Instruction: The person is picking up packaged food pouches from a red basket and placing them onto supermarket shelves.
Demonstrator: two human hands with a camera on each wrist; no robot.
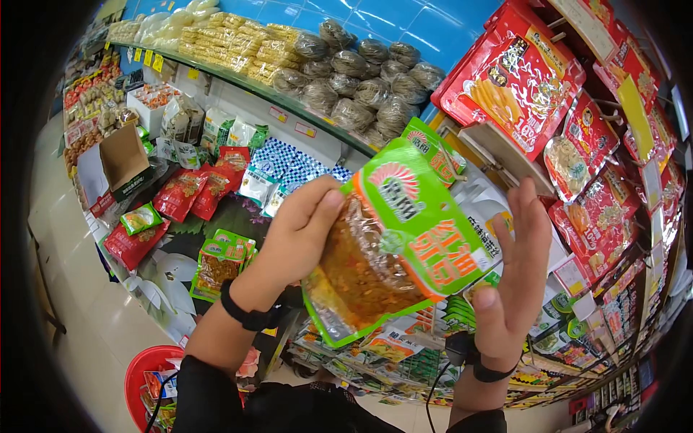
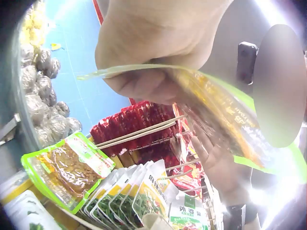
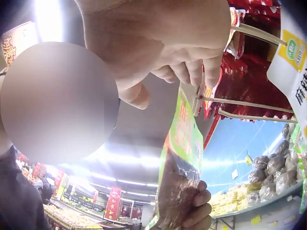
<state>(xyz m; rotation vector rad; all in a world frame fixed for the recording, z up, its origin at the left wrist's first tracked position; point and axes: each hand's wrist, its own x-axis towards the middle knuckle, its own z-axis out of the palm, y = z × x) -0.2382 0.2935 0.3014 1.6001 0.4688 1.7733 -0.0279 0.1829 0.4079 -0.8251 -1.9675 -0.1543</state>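
Our left hand (image 1: 299,238) grips the green-edged packet (image 1: 393,245) by its near side, thumb on the printed front, other fingers curled behind; the packet is held up, tilted, between our hands; our right hand (image 1: 516,278) is open, fingers apart, just beside the packet's other side; whether it touches, we cannot tell; dark wristbands (image 1: 249,307) on both wrists; the packet blocks part of the hanging goods behind it. Below left, we see a red basket (image 1: 137,382) with packets in it; on the display, a small pile of green-edged packs (image 1: 220,263), then red bags (image 1: 180,193) and an open cardboard box (image 1: 123,162); on our right, red packets (image 1: 512,83) hang on the rack; farther, a shelf (image 1: 249,86) bears dark wrapped bundles (image 1: 354,114) and yellowish packs (image 1: 234,43); blue wall (image 1: 397,22) behind.
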